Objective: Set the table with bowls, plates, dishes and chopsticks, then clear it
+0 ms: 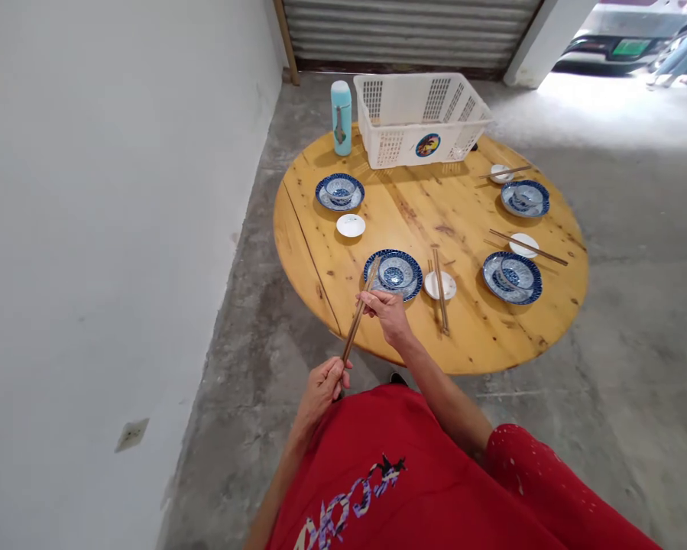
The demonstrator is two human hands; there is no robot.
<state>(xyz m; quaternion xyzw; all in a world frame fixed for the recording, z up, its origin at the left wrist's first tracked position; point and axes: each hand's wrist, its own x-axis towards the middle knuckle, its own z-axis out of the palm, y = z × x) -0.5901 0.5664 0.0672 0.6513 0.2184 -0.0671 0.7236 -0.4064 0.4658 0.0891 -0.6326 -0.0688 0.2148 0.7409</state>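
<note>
A pair of wooden chopsticks (358,315) runs between both my hands, above the near rim of the round wooden table (469,336). My left hand (322,386) is closed round their lower end, close to my red shirt. My right hand (387,312) pinches them near the middle. Their tips reach the nearest blue-patterned plate (371,269), which holds a small bowl (396,270). A small white dish (440,285) and another chopstick pair (440,290) lie just right of that plate.
Three more blue plate-and-bowl settings (339,191) (512,276) (525,198) sit round the table with small white dishes (351,225) and chopsticks (527,247). A white plastic basket (419,117) and a light blue bottle (341,117) stand at the far edge. A white wall (102,229) is left.
</note>
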